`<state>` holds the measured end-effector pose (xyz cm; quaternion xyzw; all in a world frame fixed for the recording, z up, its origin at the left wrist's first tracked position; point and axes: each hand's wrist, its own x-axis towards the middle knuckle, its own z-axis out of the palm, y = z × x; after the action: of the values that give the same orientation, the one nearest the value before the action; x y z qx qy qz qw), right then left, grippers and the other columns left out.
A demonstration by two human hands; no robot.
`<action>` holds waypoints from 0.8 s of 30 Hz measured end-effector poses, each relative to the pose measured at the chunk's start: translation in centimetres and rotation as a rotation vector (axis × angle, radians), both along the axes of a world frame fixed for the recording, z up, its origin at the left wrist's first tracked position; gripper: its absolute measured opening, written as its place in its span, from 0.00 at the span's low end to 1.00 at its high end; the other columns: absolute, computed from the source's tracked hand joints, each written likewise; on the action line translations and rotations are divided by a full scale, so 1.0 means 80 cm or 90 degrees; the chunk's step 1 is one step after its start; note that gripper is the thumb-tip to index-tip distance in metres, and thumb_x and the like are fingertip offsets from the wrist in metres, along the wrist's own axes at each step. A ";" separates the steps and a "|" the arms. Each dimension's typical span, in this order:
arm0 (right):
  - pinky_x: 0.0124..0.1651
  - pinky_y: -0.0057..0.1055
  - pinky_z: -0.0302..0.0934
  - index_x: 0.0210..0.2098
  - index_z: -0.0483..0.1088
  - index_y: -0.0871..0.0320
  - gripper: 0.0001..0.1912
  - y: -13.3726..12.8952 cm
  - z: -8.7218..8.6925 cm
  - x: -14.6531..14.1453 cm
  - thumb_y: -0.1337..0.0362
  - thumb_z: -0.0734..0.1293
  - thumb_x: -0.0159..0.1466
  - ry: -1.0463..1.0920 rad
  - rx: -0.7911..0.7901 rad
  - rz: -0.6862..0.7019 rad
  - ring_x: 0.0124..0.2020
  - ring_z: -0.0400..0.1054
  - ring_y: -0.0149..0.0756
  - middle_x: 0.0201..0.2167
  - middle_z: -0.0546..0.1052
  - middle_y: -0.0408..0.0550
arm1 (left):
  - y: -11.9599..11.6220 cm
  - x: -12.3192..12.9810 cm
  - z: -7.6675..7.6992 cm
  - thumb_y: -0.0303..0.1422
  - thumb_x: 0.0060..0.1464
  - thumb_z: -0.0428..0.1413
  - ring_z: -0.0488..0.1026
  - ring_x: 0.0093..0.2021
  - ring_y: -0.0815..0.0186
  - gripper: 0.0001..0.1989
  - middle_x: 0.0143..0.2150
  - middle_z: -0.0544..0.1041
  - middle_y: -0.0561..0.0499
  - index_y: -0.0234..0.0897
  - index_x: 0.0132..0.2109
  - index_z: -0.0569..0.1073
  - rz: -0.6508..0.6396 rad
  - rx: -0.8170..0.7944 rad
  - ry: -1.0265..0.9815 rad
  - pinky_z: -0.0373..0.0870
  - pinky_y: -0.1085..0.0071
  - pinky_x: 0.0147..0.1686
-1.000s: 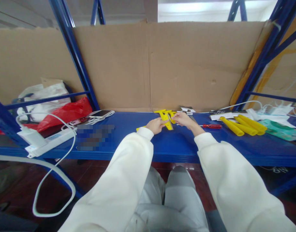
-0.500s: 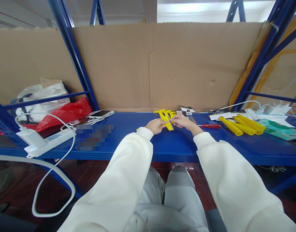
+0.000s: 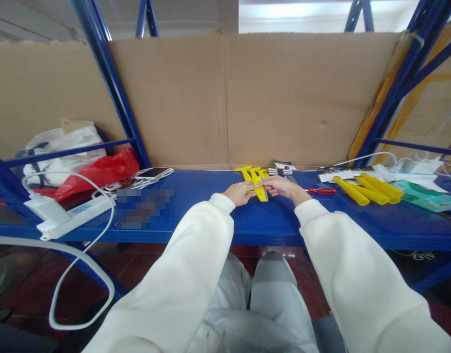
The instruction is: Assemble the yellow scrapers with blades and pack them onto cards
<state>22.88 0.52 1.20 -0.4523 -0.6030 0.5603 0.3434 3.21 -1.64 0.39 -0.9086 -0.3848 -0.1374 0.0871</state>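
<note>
Both hands meet over a yellow scraper-like piece [image 3: 261,192] with a metal strip along its lower end. My left hand [image 3: 240,192] grips it from the left, fingers closed. From the right, my right hand [image 3: 282,188] has its fingers pressed onto the same piece near its upper part. Behind the hands lie more yellow T-shaped pieces [image 3: 244,169] at the back edge of the blue shelf [image 3: 196,196]. A small stack of dark and silver packets [image 3: 282,167] sits just right of them. The fingertips partly hide the held piece.
Right of my hands lie a red screwdriver [image 3: 321,190], several yellow handles [image 3: 376,189] and a green packet [image 3: 426,195]. On the left are a phone [image 3: 154,172] with white cable, a power strip [image 3: 80,215] and a red bag [image 3: 100,171]. Cardboard [image 3: 277,98] stands behind.
The yellow piece has shifted slightly right and towards me. My left hand has moved a little right with it, and my right hand's fingers now lie over the piece.
</note>
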 end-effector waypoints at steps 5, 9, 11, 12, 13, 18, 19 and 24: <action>0.15 0.19 0.39 0.24 0.57 0.56 0.20 0.001 0.002 0.003 0.61 0.73 0.60 0.006 -0.010 -0.006 0.13 0.44 0.19 0.14 0.56 0.32 | -0.010 0.005 0.006 0.34 0.67 0.48 0.76 0.53 0.59 0.23 0.54 0.77 0.44 0.45 0.67 0.67 0.036 0.010 0.063 0.72 0.67 0.50; 0.15 0.19 0.40 0.22 0.56 0.56 0.21 0.000 0.003 0.003 0.63 0.74 0.59 0.016 0.000 -0.017 0.14 0.44 0.19 0.15 0.56 0.32 | -0.015 0.006 0.010 0.34 0.68 0.46 0.77 0.51 0.58 0.22 0.51 0.76 0.43 0.45 0.66 0.68 0.040 0.033 0.095 0.72 0.68 0.47; 0.15 0.19 0.39 0.23 0.57 0.56 0.20 -0.001 0.003 0.003 0.64 0.74 0.58 0.018 0.006 -0.023 0.14 0.44 0.19 0.15 0.56 0.32 | -0.015 0.006 0.009 0.34 0.68 0.46 0.76 0.52 0.59 0.22 0.51 0.76 0.43 0.45 0.66 0.68 0.035 0.038 0.102 0.72 0.69 0.46; 0.16 0.19 0.39 0.23 0.58 0.56 0.20 -0.001 0.003 0.002 0.64 0.74 0.58 0.018 0.008 -0.027 0.14 0.44 0.19 0.15 0.56 0.32 | -0.015 0.006 0.009 0.34 0.68 0.46 0.76 0.52 0.59 0.22 0.51 0.76 0.43 0.45 0.66 0.68 0.033 0.040 0.103 0.72 0.69 0.46; 0.16 0.19 0.39 0.23 0.58 0.57 0.19 -0.001 0.003 0.002 0.65 0.74 0.58 0.018 0.011 -0.033 0.14 0.44 0.19 0.15 0.56 0.32 | -0.015 0.006 0.009 0.34 0.68 0.46 0.76 0.52 0.59 0.22 0.51 0.76 0.43 0.45 0.66 0.68 0.032 0.041 0.103 0.72 0.69 0.46; 0.17 0.20 0.43 0.25 0.62 0.57 0.14 0.008 0.008 0.014 0.66 0.72 0.57 0.040 0.088 -0.144 0.15 0.46 0.21 0.14 0.55 0.32 | -0.012 0.005 0.007 0.34 0.68 0.46 0.76 0.52 0.59 0.22 0.52 0.76 0.43 0.45 0.66 0.68 0.032 0.039 0.095 0.71 0.69 0.47; 0.18 0.21 0.45 0.25 0.63 0.57 0.12 0.011 0.008 0.020 0.66 0.72 0.58 0.036 0.118 -0.193 0.15 0.47 0.22 0.14 0.56 0.33 | -0.012 0.005 0.007 0.34 0.67 0.46 0.76 0.52 0.59 0.22 0.53 0.76 0.43 0.45 0.66 0.68 0.033 0.037 0.093 0.72 0.69 0.47; 0.37 0.31 0.65 0.29 0.74 0.59 0.04 0.025 0.006 0.057 0.67 0.67 0.61 -0.300 0.268 -0.509 0.32 0.71 0.38 0.26 0.75 0.49 | -0.011 0.004 0.005 0.34 0.67 0.48 0.77 0.51 0.58 0.22 0.52 0.76 0.42 0.45 0.65 0.70 0.037 0.037 0.067 0.72 0.68 0.47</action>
<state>27.44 2.54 1.71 -0.6827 -0.5437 0.1346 0.4693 3.54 -2.53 0.79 -0.9000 -0.4020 -0.0977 0.1376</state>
